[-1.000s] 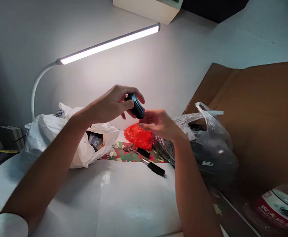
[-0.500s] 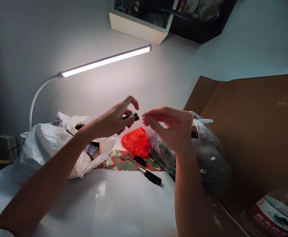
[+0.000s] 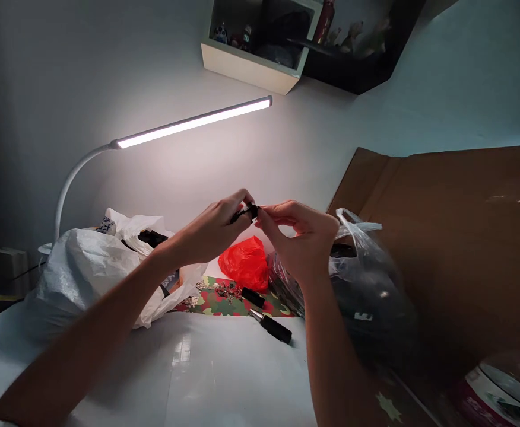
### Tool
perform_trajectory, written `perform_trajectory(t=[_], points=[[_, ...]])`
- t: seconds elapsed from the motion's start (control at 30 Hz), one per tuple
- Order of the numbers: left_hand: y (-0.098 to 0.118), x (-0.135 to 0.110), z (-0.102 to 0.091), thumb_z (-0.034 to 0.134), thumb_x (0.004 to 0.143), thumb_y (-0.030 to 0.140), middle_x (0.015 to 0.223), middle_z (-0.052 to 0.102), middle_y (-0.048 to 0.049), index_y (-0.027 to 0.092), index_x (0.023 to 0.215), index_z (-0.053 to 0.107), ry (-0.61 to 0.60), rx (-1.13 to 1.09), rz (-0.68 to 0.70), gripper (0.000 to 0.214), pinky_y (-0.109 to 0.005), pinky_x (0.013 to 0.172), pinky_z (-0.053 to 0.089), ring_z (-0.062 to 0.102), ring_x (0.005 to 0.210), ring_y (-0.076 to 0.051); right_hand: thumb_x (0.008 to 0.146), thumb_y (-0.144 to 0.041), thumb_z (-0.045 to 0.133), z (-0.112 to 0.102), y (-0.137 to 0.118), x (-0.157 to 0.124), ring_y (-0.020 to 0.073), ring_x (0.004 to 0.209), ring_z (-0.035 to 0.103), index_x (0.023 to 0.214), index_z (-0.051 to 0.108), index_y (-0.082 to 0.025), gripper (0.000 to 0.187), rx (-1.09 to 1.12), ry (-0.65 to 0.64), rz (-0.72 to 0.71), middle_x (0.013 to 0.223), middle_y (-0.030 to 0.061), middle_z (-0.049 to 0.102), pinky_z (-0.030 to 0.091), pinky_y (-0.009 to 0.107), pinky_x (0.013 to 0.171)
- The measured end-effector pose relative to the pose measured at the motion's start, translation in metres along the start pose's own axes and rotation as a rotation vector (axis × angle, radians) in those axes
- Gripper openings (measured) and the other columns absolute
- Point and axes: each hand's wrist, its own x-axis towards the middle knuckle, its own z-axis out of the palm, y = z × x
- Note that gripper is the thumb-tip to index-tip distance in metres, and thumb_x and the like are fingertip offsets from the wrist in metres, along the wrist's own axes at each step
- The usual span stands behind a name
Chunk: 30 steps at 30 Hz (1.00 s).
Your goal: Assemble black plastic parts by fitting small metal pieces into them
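Both hands are raised above the white table [image 3: 224, 373], meeting under the lamp. My left hand [image 3: 218, 228] is closed around a small black ridged part [image 3: 247, 212], of which only an end shows past the fingertips. My right hand [image 3: 300, 234] pinches at that same end, thumb and forefinger pressed together; I cannot see whether it holds a piece of its own. Below the hands lie a red plastic bag [image 3: 245, 263] and a black screwdriver-like tool [image 3: 272, 325].
A white LED desk lamp [image 3: 193, 123] arches over the table. A white plastic bag [image 3: 95, 273] lies left, a clear bag of dark parts [image 3: 367, 284] right, and a brown cardboard sheet [image 3: 465, 237] leans far right. Small metal bits sit on a patterned mat [image 3: 224, 299]. A wall shelf [image 3: 260, 44] hangs above.
The left hand turned the black part end-on. The right hand, apart from it half a second ago, has closed in and now pinches at its tip. The view tilted upward.
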Motion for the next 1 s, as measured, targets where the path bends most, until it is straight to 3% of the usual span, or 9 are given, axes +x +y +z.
perform_trajectory(t=[0.23,0.4,0.57,0.73,0.83,1.0], points=[[0.008,-0.001,-0.001,0.047,0.107,0.026,0.069,0.05,0.0053,0.022,0.099,0.052,-0.026,-0.128,-0.033,0.01,-0.02,0.051,0.032,0.037,0.056,-0.008,0.095,-0.017,0.076,0.005,0.001,-0.002,0.0167,0.073,0.08,0.084,0.077,-0.024,0.013,-0.123,0.098,-0.128,0.083,-0.0015,0.081,0.068,0.032,0.069],[0.01,0.0,-0.001,0.052,0.105,0.027,0.063,0.044,0.0074,0.021,0.098,0.052,-0.009,-0.153,-0.02,0.008,-0.021,0.049,0.029,0.033,0.055,-0.007,0.096,-0.024,0.073,0.006,0.001,-0.001,0.0164,0.073,0.078,0.082,0.076,-0.024,0.014,-0.196,0.072,-0.107,0.085,-0.0007,0.082,0.069,0.032,0.068],[0.006,0.0,-0.001,0.056,0.102,0.029,0.062,0.045,0.0071,0.022,0.099,0.053,0.051,-0.005,-0.043,0.008,-0.022,0.05,0.027,0.031,0.056,-0.008,0.086,-0.028,0.08,0.003,-0.002,0.006,0.0089,0.047,0.058,0.085,0.078,-0.022,0.006,-0.051,0.006,0.2,0.065,-0.0049,0.068,0.051,0.023,0.043],[0.005,-0.002,0.0,0.058,0.099,0.028,0.064,0.048,0.0085,0.024,0.112,0.046,0.039,0.03,0.032,0.018,-0.023,0.048,0.026,0.031,0.053,-0.009,0.083,-0.037,0.084,-0.005,0.002,0.01,0.0039,0.032,0.04,0.09,0.07,-0.024,0.02,0.327,-0.17,0.556,0.059,-0.0101,0.055,0.033,0.021,0.031],[0.004,-0.003,0.001,0.056,0.099,0.026,0.062,0.043,0.0097,0.025,0.116,0.04,0.008,0.056,0.052,0.023,-0.025,0.047,0.024,0.028,0.051,-0.009,0.081,-0.034,0.083,-0.006,0.007,0.009,0.0027,0.032,0.036,0.091,0.066,-0.024,0.023,0.473,-0.231,0.656,0.057,-0.0129,0.048,0.032,0.02,0.03],[0.002,-0.006,0.001,0.053,0.1,0.024,0.062,0.044,0.0087,0.024,0.116,0.039,-0.001,0.236,0.076,0.022,-0.028,0.048,0.022,0.027,0.052,-0.01,0.073,-0.027,0.083,-0.003,0.014,0.008,0.0028,0.031,0.037,0.089,0.067,-0.023,0.023,0.514,-0.226,0.705,0.053,-0.0148,0.046,0.03,0.02,0.03]])
